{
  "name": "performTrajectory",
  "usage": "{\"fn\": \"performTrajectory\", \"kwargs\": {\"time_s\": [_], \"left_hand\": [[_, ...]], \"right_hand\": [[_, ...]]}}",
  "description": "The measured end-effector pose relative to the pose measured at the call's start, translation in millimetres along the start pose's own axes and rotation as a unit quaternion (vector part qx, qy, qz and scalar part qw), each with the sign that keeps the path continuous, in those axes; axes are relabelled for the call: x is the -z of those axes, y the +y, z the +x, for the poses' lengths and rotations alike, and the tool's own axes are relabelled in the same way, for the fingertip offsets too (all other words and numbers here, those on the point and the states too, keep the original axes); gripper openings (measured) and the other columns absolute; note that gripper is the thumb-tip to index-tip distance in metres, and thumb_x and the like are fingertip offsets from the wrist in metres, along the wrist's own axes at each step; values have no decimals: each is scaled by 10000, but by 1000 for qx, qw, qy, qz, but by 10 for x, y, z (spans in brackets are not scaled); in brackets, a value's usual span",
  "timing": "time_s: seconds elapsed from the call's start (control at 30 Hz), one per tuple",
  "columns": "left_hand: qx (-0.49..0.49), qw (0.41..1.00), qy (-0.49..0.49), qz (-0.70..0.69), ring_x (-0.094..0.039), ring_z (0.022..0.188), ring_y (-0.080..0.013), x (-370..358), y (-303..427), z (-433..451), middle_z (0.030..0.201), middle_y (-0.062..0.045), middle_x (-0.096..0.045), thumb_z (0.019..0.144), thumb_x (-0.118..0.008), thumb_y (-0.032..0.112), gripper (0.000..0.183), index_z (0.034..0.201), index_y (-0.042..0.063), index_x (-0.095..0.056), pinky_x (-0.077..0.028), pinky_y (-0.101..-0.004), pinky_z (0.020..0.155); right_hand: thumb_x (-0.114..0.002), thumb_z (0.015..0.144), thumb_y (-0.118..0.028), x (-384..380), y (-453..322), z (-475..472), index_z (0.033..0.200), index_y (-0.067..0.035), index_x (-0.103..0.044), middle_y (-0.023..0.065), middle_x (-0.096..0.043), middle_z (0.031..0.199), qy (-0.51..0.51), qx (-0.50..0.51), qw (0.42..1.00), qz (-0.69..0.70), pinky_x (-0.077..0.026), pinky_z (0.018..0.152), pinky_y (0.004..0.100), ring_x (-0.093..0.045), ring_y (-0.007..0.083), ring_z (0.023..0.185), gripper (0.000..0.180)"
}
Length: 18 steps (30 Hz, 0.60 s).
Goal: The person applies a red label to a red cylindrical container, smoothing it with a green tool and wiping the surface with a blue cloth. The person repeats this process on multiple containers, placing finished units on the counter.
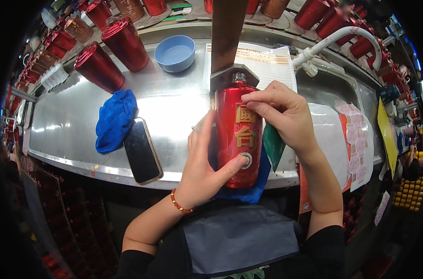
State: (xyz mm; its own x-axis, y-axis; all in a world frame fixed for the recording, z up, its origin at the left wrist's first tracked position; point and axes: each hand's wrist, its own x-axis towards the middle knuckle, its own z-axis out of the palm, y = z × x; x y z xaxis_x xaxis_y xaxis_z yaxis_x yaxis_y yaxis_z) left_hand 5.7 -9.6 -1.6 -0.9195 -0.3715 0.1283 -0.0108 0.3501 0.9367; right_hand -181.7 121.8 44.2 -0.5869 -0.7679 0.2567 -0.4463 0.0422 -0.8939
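A shiny red glass bottle point(229, 139) with raised gold characters lies before me, its clear threaded neck pointing away. My left hand point(211, 164) grips it from the left, the thumb resting beside a round white-and-green sticker point(245, 160). At the upper gold character, the thumb and index fingertips of my right hand point(279, 108) are pinched together against the bottle's face; whether something small is between them cannot be told. Under the bottle is a blue cloth point(263, 178). A green pointed piece point(273, 146) shows beneath my right hand. The bottle's neck end sits by a dark angular bracket point(255, 78).
On the steel counter point(72, 122) are a blue cloth point(115, 120), a smartphone point(141, 150), a blue bowl point(175, 54) and red bottles point(125, 45). A vertical bar point(227, 35) rises ahead. Right are a faucet point(337, 35), a sink point(323, 83) and sticker sheets point(358, 139).
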Motion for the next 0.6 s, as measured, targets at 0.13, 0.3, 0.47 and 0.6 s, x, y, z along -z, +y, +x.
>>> {"fn": "performTrajectory", "kwargs": {"time_s": [0.13, 0.3, 0.47, 0.6], "left_hand": [[16, 999, -8, -27, -417, 1374, -367, -6, 8, 10, 1472, -246, -439, 863, -845, 340, 1046, 1616, -32, -223, -309, -450, 1182], [27, 999, -11, -42, -401, 1375, -356, -20, 6, -9, 1473, -238, -427, 857, -847, 328, 1063, 1623, -30, -204, -312, -443, 1180], [32, 998, -18, -40, -398, 1367, -350, -14, 3, -7, 1473, -234, -422, 852, -852, 335, 1080, 1626, -29, -193, -315, -441, 1179], [37, 999, -18, -28, -406, 1363, -352, -17, 14, -1, 1468, -240, -424, 840, -861, 352, 1106, 1629, -26, -184, -311, -440, 1182]], "right_hand": [[-727, 925, 0, 4, 15, -3, 1103, -53, -806, 2, -577, 841, 0, -5, 1000, 13, -398, 684, 224, -530, 79, 779, 202], [-723, 927, 2, 12, 26, -7, 1110, -50, -804, 7, -592, 855, -5, -4, 1000, 27, -416, 704, 225, -544, 83, 794, 206], [-722, 926, 2, -9, 49, -6, 1106, -35, -801, 14, -614, 873, -3, -15, 999, 49, -423, 717, 225, -550, 86, 809, 200], [-751, 923, -68, -26, 55, -12, 1151, -65, -786, 1, -620, 837, 21, -23, 998, 56, -466, 684, 222, -587, 58, 745, 230]]}}
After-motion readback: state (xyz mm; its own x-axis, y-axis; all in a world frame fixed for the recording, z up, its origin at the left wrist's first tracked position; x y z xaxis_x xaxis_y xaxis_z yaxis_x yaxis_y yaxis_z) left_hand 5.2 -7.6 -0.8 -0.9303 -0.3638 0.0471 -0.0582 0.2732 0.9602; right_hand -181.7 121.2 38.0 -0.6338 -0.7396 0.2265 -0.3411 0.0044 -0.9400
